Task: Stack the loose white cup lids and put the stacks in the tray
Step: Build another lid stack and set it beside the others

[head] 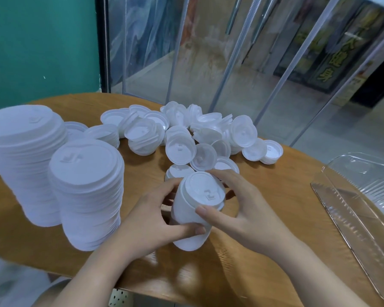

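Observation:
A short stack of white lids (192, 214) stands tilted on the wooden table (264, 229) in front of me. My left hand (155, 220) grips its side, thumb across the lower part. My right hand (237, 209) grips the top lid at its rim, thumb on the near edge and fingers curled over the far edge. Beyond lies a heap of loose white lids (186, 134). Two tall lid stacks (89, 196) (24, 160) stand at the left. A clear plastic tray (368, 207) lies at the right with nothing visible in it.
The table's near edge curves just under my forearms. Behind the table are a teal wall at the left and clear plastic strip curtains. A few single lids (262, 151) lie at the right end of the heap.

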`<state>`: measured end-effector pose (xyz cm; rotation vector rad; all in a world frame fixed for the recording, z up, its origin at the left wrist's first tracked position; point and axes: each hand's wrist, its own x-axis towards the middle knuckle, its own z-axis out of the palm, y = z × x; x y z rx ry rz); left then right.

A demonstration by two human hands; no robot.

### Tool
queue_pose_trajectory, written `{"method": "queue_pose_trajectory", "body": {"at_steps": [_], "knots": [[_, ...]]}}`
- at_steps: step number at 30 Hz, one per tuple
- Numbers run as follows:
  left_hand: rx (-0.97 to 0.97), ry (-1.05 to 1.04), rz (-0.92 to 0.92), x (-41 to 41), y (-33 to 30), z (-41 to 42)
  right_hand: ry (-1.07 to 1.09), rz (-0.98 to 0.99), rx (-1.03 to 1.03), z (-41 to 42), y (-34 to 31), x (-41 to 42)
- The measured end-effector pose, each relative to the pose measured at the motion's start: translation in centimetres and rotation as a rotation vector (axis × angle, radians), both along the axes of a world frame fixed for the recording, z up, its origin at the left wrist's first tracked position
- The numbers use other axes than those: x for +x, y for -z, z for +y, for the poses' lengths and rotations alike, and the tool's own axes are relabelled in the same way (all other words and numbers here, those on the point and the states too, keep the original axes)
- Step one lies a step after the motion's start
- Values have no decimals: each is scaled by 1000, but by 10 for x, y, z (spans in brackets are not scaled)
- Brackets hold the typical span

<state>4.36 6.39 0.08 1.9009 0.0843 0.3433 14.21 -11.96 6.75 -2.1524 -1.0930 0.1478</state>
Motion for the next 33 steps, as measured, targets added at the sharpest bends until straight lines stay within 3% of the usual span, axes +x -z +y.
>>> {"method": "queue_pose_trajectory", "body": {"at_steps": [5,9,12,15,22,27,33], "knots": [[13,-1,-6,0,1,0,18,79,-15,-6,3,-1],[10,2,3,1,3,2,218,109,173,-12,8,38],[23,8,7,2,2,2,361,-44,-47,-10,37,91],[32,13,-3,3,3,0,304,-159,-247,-1,70,126],[12,22,-27,3,5,-1,314,-260,-335,16,88,145],[18,26,-23,2,5,0,355,-163,-248,12,72,134],[15,28,-23,1,2,0,358,65,74,-6,53,116]]}}
